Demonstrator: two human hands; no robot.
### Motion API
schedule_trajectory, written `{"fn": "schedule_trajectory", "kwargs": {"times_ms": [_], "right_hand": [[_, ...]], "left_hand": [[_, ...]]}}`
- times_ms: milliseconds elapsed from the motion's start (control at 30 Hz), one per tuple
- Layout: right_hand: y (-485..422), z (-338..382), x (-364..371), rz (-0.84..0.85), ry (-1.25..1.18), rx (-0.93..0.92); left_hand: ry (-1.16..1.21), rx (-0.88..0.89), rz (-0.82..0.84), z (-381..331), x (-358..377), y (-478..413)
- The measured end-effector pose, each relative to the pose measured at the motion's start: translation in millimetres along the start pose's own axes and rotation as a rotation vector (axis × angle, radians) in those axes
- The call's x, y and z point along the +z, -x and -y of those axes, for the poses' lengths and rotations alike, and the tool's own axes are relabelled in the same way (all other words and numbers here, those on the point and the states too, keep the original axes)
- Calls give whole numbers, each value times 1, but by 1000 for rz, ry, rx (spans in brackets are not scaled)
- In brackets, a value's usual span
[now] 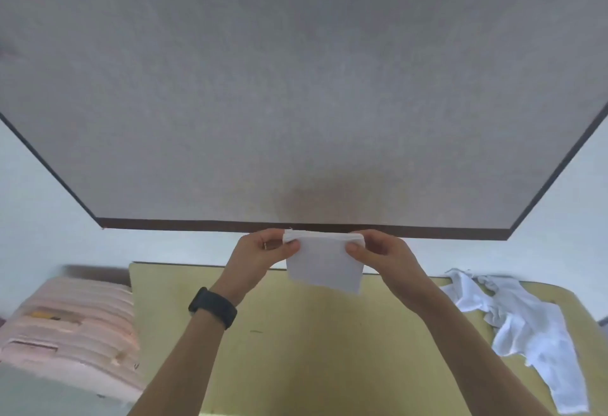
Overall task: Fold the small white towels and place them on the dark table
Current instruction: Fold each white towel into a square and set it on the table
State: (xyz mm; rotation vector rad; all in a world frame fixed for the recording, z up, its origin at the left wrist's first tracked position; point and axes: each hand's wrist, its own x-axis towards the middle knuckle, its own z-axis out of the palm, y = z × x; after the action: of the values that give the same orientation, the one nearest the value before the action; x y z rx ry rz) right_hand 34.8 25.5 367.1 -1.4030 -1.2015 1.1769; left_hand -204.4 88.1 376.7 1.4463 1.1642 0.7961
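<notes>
A small white towel [324, 262], folded into a thick rectangle, hangs in the air just below the near edge of the dark table [296, 86]. My left hand [263, 256] pinches its upper left corner and my right hand [381, 251] pinches its upper right corner. The folded edge is on top and the loose end hangs down. A pile of unfolded white towels [523, 320] lies crumpled on the yellow surface [296, 333] at the right. The dark table's grey top is bare in view.
The yellow surface lies close under my arms. A pink ribbed basket [72, 326] stands at the lower left beside it. Pale floor shows between the yellow surface and the dark table. My left wrist wears a black watch [213, 307].
</notes>
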Motion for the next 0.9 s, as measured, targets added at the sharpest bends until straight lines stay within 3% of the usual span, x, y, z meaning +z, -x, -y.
{"fn": "schedule_trajectory", "kwargs": {"times_ms": [200,367,500,667,900], "right_hand": [[30,52,5,69,39,-241],[62,80,62,191,2,-402],[120,105,153,314,-24,-510],[241,130,293,471,-12,-653],[470,128,474,833,-71,-757]], "left_hand": [[58,146,-174,-51,-6,83],[155,247,-462,-57,-23,176],[166,274,-862,-55,-48,280],[-26,245,-1375,-46,-85,443],[-158,48,-1825,2,-124,721]]}}
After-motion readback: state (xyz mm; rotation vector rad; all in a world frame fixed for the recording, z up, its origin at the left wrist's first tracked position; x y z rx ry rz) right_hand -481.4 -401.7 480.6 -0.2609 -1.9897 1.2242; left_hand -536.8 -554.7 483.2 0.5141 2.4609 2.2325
